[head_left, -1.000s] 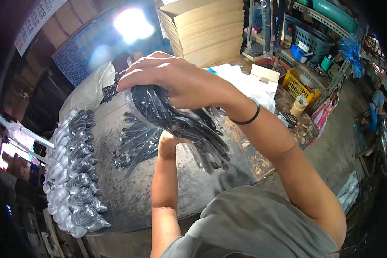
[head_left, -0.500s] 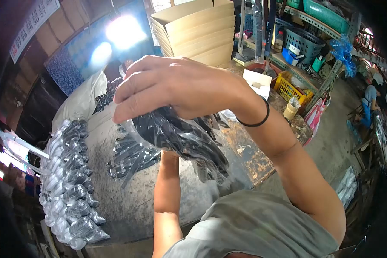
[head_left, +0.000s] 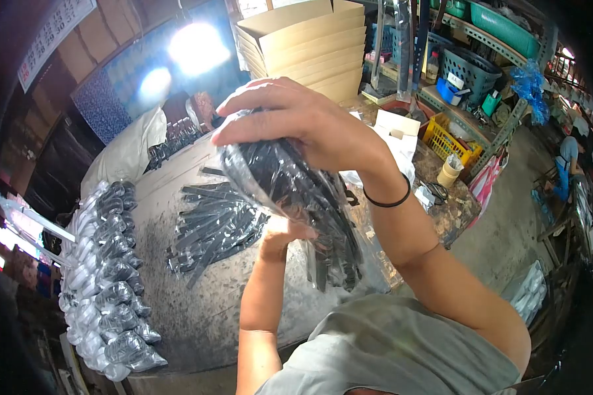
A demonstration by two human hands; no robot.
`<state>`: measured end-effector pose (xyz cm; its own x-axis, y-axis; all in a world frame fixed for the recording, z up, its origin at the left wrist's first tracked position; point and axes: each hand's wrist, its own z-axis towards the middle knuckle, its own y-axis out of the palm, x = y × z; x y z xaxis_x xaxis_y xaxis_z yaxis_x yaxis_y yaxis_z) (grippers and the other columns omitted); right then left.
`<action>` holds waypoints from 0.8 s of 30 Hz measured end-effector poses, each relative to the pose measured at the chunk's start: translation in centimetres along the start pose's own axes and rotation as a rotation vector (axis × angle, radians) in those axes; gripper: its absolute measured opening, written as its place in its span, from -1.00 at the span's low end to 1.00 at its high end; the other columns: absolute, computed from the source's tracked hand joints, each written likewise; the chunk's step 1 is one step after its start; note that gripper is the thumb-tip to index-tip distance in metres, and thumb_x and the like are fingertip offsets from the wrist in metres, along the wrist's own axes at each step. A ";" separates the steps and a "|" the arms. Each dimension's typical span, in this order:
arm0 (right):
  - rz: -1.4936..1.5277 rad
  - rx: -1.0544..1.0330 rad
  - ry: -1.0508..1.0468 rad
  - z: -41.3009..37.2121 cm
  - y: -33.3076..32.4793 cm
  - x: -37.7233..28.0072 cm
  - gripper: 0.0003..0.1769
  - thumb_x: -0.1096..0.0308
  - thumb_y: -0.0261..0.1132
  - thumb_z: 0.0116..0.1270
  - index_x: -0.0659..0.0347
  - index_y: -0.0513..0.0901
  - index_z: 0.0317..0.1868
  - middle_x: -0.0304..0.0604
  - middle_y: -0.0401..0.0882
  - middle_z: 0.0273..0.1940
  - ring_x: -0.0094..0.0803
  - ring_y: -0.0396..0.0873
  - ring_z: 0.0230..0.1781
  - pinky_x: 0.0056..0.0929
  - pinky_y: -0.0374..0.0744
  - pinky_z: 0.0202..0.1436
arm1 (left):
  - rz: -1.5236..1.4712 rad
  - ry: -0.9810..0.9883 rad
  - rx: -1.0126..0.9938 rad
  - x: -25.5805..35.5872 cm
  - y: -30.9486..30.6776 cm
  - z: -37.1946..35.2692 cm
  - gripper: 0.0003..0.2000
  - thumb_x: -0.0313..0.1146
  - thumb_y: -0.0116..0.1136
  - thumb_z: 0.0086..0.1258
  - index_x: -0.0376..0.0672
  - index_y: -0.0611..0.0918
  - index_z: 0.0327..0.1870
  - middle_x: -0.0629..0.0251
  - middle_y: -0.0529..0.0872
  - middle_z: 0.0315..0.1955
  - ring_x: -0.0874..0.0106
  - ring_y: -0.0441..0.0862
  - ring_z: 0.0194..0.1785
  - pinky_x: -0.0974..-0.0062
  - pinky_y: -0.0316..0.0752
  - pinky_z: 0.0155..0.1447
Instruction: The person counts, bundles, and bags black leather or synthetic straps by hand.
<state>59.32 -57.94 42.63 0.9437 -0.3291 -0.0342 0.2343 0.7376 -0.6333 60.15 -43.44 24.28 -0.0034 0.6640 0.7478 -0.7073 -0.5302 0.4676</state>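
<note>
A clear plastic bag (head_left: 290,178) packed with black strips hangs slanted in front of me, above the table. My right hand (head_left: 296,118), with a black band on its wrist, curls its fingers and thumb over the bag's upper end. Lower down, my left hand (head_left: 284,230) grips the bag from the near-left side; its thumb shows against the plastic and its other fingers are hidden behind the bag. Beyond my left hand, a fanned pile of loose black strips (head_left: 214,220) lies on the dark table (head_left: 197,316).
Filled, knotted clear bags (head_left: 112,289) are stacked along the table's left edge. Nested cardboard boxes (head_left: 303,49) stand at the back. To the right are a yellow crate (head_left: 448,138), a cup-like container (head_left: 449,171) and shelves with baskets (head_left: 468,66). Another person (head_left: 566,155) sits at far right.
Both hands and the bag have moved a little to the right. The bag hangs more steeply, and my left hand's thumb has come into sight. More of the loose pile shows.
</note>
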 end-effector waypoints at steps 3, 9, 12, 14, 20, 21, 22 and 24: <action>-0.064 0.122 0.127 -1.6 0.0 1.3 -0.58 0.52 0.36 0.07 0.09 0.67 0.01 -0.11 0.55 0.09 -0.19 0.48 0.12 -0.35 0.45 0.16 | -0.025 -0.215 0.127 -0.6 0.1 -0.3 -0.47 -0.68 0.40 -0.25 -0.38 0.57 -0.10 0.09 0.66 -0.24 0.24 0.64 -0.17 0.42 0.61 -0.20; 0.071 0.136 0.144 -1.7 0.0 2.0 -0.60 0.50 0.37 0.06 0.11 0.68 -0.02 -0.09 0.55 0.09 -0.20 0.51 0.10 -0.36 0.48 0.14 | 0.088 -0.292 0.087 0.8 2.2 -0.5 -0.55 -0.68 0.40 -0.18 -0.35 0.59 -0.15 0.19 0.68 -0.38 0.38 0.65 -0.29 0.43 0.59 -0.20; 0.147 0.164 0.037 0.2 0.0 0.2 -0.60 0.55 0.34 0.06 0.12 0.68 -0.02 -0.08 0.57 0.06 -0.18 0.51 0.10 -0.35 0.47 0.15 | 0.318 -0.194 0.062 1.6 3.4 -0.8 -0.57 -0.68 0.40 -0.19 -0.35 0.60 -0.17 0.24 0.68 -0.37 0.41 0.63 -0.24 0.47 0.57 -0.15; 0.143 0.166 0.005 0.8 0.7 0.0 -0.57 0.60 0.31 0.06 0.12 0.67 0.00 -0.09 0.57 0.05 -0.18 0.49 0.12 -0.34 0.45 0.17 | 0.274 -0.221 0.111 1.9 3.2 -1.0 -0.65 -0.58 0.38 -0.13 -0.35 0.62 -0.22 0.26 0.68 -0.31 0.41 0.61 -0.17 0.46 0.53 -0.04; 0.146 0.048 0.191 0.7 3.1 3.6 -0.50 0.67 0.25 0.04 0.04 0.66 0.01 -0.12 0.48 0.14 -0.19 0.46 0.17 -0.33 0.44 0.20 | -0.025 -0.222 0.139 -0.3 0.7 0.3 -0.73 -0.43 0.30 -0.18 -0.34 0.67 -0.38 0.26 0.68 -0.34 0.38 0.61 -0.22 0.42 0.49 -0.01; 0.140 0.041 0.176 0.6 3.1 3.4 -0.49 0.68 0.24 0.03 0.04 0.66 0.01 -0.12 0.48 0.14 -0.19 0.46 0.17 -0.34 0.46 0.19 | -0.037 -0.236 0.106 -1.8 -1.2 0.0 -0.72 -0.44 0.31 -0.19 -0.33 0.67 -0.36 0.27 0.68 -0.36 0.39 0.62 -0.22 0.43 0.50 -0.04; 0.134 0.034 0.162 0.6 3.2 3.2 -0.49 0.70 0.23 0.03 0.04 0.67 0.01 -0.12 0.48 0.13 -0.20 0.46 0.16 -0.36 0.47 0.18 | -0.048 -0.251 0.073 -2.2 -2.0 0.1 -0.70 -0.46 0.32 -0.20 -0.32 0.67 -0.35 0.27 0.68 -0.38 0.39 0.62 -0.23 0.43 0.51 -0.07; 0.149 0.039 0.156 0.9 3.1 2.8 -0.48 0.72 0.22 0.03 0.05 0.67 0.00 -0.13 0.48 0.13 -0.21 0.47 0.16 -0.37 0.48 0.18 | -0.100 -0.249 0.211 -2.5 -1.8 -0.3 -0.68 -0.53 0.32 -0.20 -0.31 0.66 -0.30 0.27 0.67 -0.42 0.42 0.61 -0.31 0.49 0.53 -0.18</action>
<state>62.88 -56.05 41.23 0.9217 -0.2999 -0.2459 0.1070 0.8061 -0.5820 61.20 -43.97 21.47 0.2495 0.5829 0.7733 -0.5335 -0.5837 0.6121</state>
